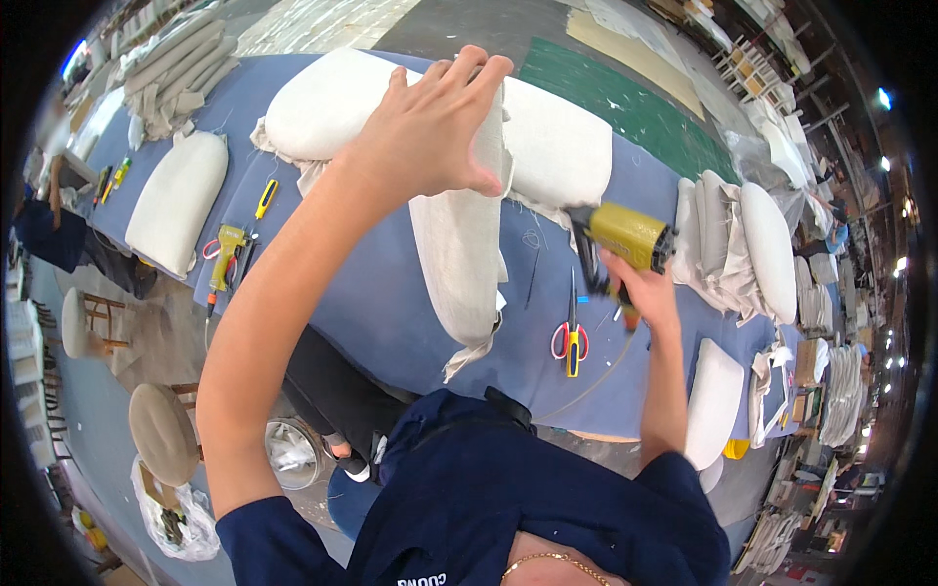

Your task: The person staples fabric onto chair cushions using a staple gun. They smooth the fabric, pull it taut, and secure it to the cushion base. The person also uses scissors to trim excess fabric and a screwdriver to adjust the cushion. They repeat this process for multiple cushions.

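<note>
A pale upholstered seat cushion point(454, 269) stands on its edge in the middle of the blue-covered table, loose fabric hanging from its near end. Over its upper part is my left hand point(435, 127), fingers spread and thumb apart; how firmly it touches the cushion cannot be told. To the right, my right hand point(640, 288) is closed round the handle of an olive-yellow air staple gun point(630, 237), blurred at its nose, which is apart from the upright cushion. Scissors point(572, 342) with red and white handles lie below the gun.
Two white cushions point(327, 103) point(562, 142) lie behind the upright one. At left are another cushion point(179, 205), a second staple gun point(230, 256) and a yellow-handled tool point(266, 198). Covered cushions point(767, 249) stand at right. A thin hose point(596, 381) crosses the table's near edge.
</note>
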A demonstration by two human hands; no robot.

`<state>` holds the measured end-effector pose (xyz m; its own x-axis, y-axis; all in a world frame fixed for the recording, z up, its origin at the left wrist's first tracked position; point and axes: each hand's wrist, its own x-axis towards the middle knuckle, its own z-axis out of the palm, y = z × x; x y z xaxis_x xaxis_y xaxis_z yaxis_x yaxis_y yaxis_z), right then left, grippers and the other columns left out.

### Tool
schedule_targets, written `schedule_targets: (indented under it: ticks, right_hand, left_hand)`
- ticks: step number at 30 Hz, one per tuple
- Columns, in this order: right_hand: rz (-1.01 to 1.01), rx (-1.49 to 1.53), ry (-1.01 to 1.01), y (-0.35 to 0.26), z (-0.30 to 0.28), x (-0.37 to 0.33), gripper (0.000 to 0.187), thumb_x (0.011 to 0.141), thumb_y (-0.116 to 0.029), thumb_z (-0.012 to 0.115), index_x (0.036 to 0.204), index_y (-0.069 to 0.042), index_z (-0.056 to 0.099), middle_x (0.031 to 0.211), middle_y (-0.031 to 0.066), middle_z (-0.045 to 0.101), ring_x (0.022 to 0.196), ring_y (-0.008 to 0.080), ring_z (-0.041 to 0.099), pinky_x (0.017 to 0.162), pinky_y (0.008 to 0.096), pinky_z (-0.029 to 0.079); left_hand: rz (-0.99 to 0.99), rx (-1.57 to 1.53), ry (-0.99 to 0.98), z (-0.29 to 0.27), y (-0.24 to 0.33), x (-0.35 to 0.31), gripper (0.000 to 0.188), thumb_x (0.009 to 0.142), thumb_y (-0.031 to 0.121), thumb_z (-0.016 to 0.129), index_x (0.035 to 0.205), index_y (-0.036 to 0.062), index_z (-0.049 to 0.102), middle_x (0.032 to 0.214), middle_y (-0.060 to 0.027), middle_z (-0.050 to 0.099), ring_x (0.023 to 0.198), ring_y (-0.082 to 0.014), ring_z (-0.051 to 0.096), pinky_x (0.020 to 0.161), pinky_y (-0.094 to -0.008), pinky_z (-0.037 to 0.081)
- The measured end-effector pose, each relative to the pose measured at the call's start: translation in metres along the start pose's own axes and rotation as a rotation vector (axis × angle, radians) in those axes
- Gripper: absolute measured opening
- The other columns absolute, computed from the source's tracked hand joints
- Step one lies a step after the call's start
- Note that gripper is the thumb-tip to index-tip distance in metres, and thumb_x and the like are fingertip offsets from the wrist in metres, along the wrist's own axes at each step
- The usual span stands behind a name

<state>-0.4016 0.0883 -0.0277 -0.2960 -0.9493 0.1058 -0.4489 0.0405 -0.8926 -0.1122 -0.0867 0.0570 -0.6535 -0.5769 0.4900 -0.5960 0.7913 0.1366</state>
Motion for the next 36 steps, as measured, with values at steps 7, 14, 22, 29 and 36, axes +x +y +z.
schedule_targets:
  ticks: [7,14,22,29,36]
  right_hand:
    - [-0.641,-0.691,-0.024,-0.075,-0.005,0.047,0.052,0.066,-0.023,0.089,0.112,-0.007,0.072,0.093,0.0116,0.07,0.088,0.0301,0.057,0.092,0.0402,0.045]
    - [-0.762,-0.658,-0.161,-0.128,0.005,0.058,0.047,0.062,-0.018,0.081,0.107,-0.007,0.073,0.08,0.0154,0.068,0.074,0.0385,0.058,0.08,0.0402,0.048]
    - [-0.8,-0.755,-0.237,-0.137,-0.02,0.063,0.037,0.061,-0.018,0.079,0.097,-0.008,0.073,0.073,0.0149,0.068,0.068,0.0394,0.064,0.063,0.0427,0.051]
    - [-0.645,-0.733,-0.196,-0.125,0.0,0.057,0.033,0.067,-0.024,0.085,0.091,-0.008,0.07,0.076,0.0161,0.069,0.075,0.0385,0.067,0.069,0.0473,0.054]
    - [0.17,-0.283,-0.052,0.052,-0.04,-0.028,0.057,0.072,-0.029,0.09,0.116,-0.001,0.066,0.095,0.0151,0.073,0.086,0.0267,0.071,0.08,0.0392,0.056]
  left_hand:
    - [0.052,0.018,0.077,0.017,-0.001,0.009,0.111,0.053,0.037,0.096,0.145,0.012,0.039,0.141,-0.0167,0.047,0.125,-0.0423,0.056,0.11,-0.0501,0.044]
    - [-0.003,0.002,0.024,0.019,0.009,0.012,0.11,0.055,0.029,0.097,0.145,0.0119,0.037,0.143,-0.0167,0.045,0.128,-0.0416,0.053,0.11,-0.0456,0.046]
    - [-0.026,-0.102,-0.033,0.014,0.035,0.023,0.114,0.054,0.024,0.097,0.147,0.0113,0.033,0.143,-0.0161,0.046,0.13,-0.0393,0.051,0.103,-0.0467,0.053]
    - [0.036,-0.192,-0.029,-0.002,0.014,0.017,0.124,0.049,0.029,0.098,0.151,0.0074,0.031,0.141,-0.0188,0.05,0.132,-0.0409,0.05,0.105,-0.0476,0.048]
    - [0.144,-0.659,-0.024,0.009,-0.013,0.013,0.062,0.093,0.046,0.067,0.134,0.0026,0.054,0.126,-0.0178,0.062,0.129,-0.0342,0.053,0.109,-0.0416,0.041]
